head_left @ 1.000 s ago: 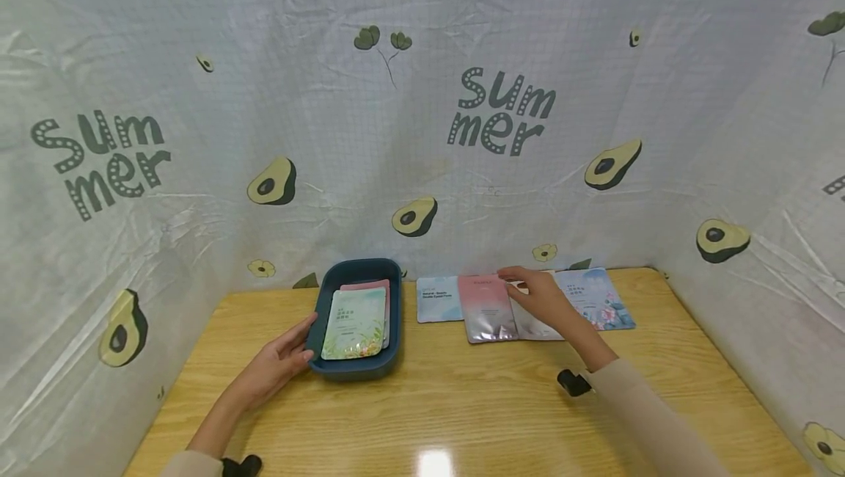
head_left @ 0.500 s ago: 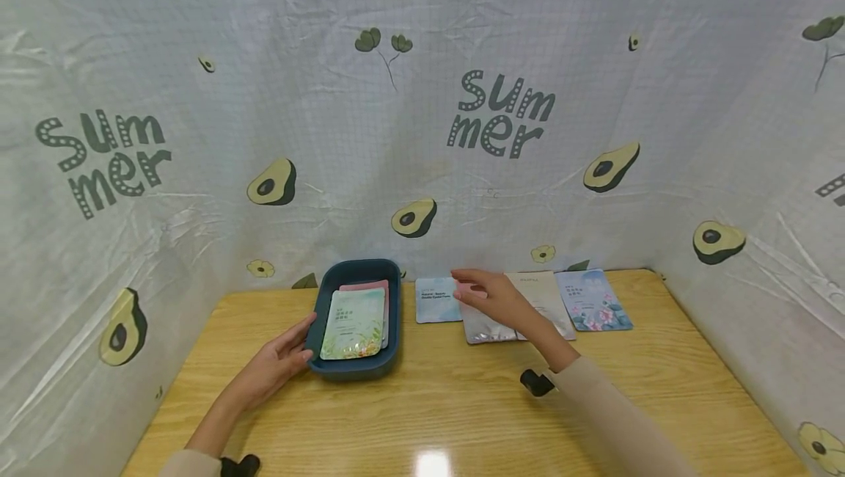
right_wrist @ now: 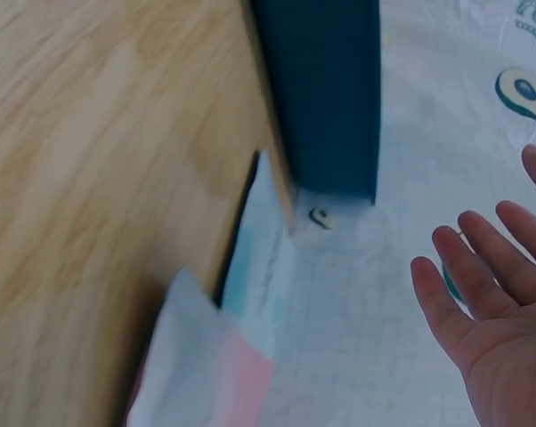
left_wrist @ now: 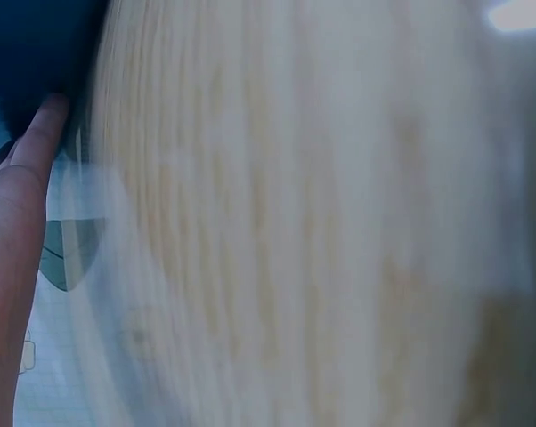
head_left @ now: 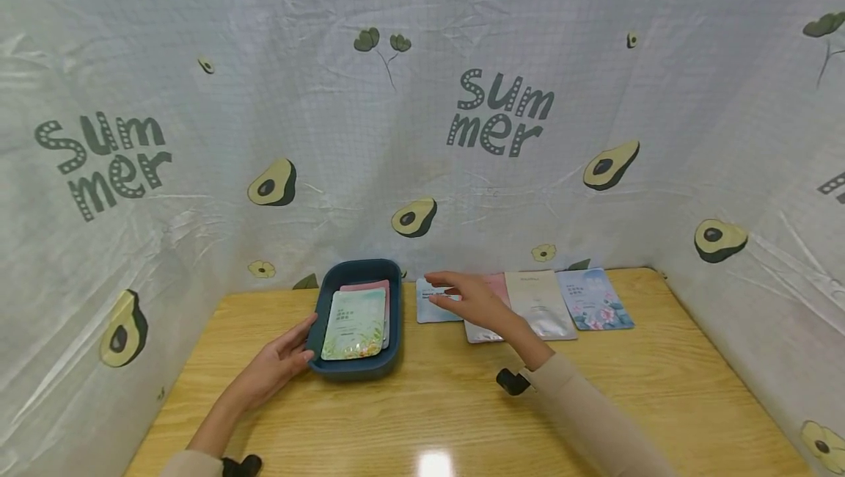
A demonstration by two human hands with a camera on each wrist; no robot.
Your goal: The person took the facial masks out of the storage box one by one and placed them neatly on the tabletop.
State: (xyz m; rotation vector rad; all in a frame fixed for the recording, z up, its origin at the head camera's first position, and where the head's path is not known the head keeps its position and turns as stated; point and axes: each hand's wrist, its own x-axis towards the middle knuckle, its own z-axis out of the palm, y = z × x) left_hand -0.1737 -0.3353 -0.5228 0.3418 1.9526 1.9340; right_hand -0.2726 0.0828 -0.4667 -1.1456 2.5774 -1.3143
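My left hand (head_left: 277, 361) rests with nearly straight fingers against the left side of a dark blue bin (head_left: 359, 370). Inside the bin a green-and-white flowered sachet (head_left: 353, 324) lies over a pink one (head_left: 378, 285). My right hand (head_left: 478, 302), fingers loosely extended and holding nothing, hovers over a light blue sachet (head_left: 430, 311) and the pink-and-silver sachet (head_left: 496, 285) to its right, partly covering both. The right wrist view shows the spread fingers (right_wrist: 473, 276) beside the bin's wall (right_wrist: 326, 98).
Further right in the row lie a cream-and-silver sachet (head_left: 536, 297) and a blue sachet with pink flowers (head_left: 596, 302). All are on a wooden table (head_left: 409, 418), backed by a white avocado-print sheet (head_left: 330, 139). The bin stands left of the row.
My right hand has moved left along the row, from the cream sachet past the pink one to the light blue one. The left hand has stayed at the bin.
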